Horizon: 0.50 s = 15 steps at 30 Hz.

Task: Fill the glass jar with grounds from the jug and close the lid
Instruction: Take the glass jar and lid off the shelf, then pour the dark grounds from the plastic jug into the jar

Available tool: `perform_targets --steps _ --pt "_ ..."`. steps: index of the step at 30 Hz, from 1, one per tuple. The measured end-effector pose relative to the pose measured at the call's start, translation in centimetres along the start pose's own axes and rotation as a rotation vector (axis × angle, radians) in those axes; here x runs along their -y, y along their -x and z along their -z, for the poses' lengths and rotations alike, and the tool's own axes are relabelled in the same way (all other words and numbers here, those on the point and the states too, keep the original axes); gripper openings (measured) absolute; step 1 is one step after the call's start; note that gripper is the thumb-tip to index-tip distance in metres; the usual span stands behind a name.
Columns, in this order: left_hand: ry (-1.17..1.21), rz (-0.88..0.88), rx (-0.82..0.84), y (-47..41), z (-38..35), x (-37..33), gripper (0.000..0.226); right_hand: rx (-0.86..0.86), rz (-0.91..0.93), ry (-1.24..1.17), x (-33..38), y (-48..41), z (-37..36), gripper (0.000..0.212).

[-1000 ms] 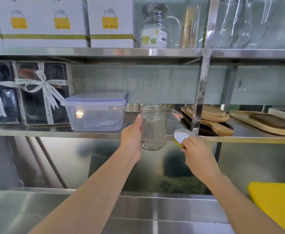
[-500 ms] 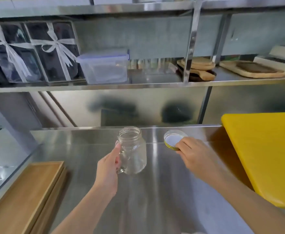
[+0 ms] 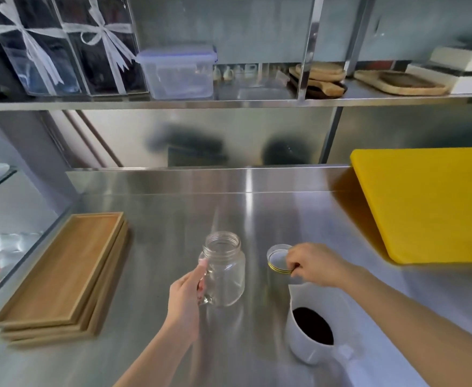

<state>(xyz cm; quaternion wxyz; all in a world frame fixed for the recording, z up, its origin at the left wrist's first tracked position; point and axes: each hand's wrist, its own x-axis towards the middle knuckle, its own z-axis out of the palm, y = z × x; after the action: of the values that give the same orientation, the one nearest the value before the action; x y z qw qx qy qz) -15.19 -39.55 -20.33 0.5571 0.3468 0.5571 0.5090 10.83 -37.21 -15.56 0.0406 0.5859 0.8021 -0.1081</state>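
An empty clear glass jar with a handle stands upright and lidless on the steel counter, near the middle. My left hand grips its handle side. To its right, my right hand holds the gold-rimmed lid by its edge, white inside facing up, low over the counter. A white jug with dark grounds inside stands in front of the lid, under my right forearm.
A stack of wooden trays lies at the left. A yellow cutting board sits at the right. The shelf above holds a clear plastic box, ribboned gift boxes and wooden boards.
Both hands came down from the shelf to the counter, carrying the jar and the lid. The view tilted down, and the white jug has come into sight.
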Motion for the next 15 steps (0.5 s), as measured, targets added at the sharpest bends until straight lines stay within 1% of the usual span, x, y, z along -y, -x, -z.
perform_targets --steps 2,6,9,13,15 --pt "-0.022 -0.021 0.0 0.5 0.1 0.4 0.062 0.07 -0.027 0.014 -0.4 0.2 0.1 0.006" --pt "-0.032 -0.035 -0.006 1.0 0.2 1.2 0.064 0.101 -0.057 0.073 -1.2 0.1 -0.2 0.009" --pt "-0.014 -0.027 -0.016 1.4 0.2 1.8 0.058 0.146 -0.099 0.035 -1.8 0.3 -0.7 0.008" --pt "-0.028 -0.007 -0.015 1.7 0.4 3.0 0.053 0.238 -0.096 0.016 -2.6 1.2 -1.6 0.032" --pt "-0.015 -0.012 0.006 1.8 0.5 3.5 0.053 0.272 -0.113 0.041 -3.0 1.4 -2.6 0.037"
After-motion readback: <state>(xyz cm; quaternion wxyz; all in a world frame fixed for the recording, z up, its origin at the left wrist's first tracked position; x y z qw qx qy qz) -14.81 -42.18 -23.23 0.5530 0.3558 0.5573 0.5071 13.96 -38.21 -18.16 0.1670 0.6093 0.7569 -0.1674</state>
